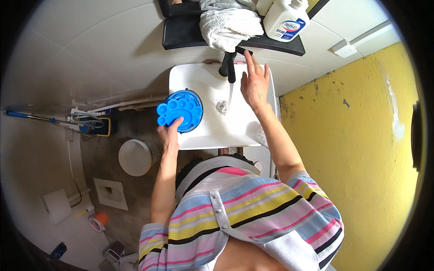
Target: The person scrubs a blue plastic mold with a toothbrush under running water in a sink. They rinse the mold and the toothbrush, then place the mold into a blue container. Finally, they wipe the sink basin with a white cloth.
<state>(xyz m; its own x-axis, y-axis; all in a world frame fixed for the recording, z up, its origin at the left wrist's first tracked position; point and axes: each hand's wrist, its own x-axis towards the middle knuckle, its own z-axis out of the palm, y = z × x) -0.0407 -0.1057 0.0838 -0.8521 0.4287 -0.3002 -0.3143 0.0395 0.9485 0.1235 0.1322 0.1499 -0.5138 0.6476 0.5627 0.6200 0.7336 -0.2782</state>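
Observation:
My left hand (169, 136) grips a bright blue paw-shaped tray (189, 107) with round hollows, its thumb laid over the near edge. Behind the tray shows the rim of a darker blue round container (199, 96), mostly hidden; I cannot tell whether the two are joined. Both are over the left side of the white sink (246, 128). My right hand (256, 86) is raised beside the black tap (231, 72), fingers stretched and holding nothing. Its fingertips are at the tap's lever (244, 52); contact is unclear. Water (231, 94) runs from the spout toward the drain (221, 106).
Above the sink, a black shelf (185, 34) carries a white towel (230, 27) and a white bottle (287, 20). A white bucket (135, 158) stands on the floor at left, near a squat toilet (110, 194) and a mop (49, 119). A yellow wall (348, 149) rises at right.

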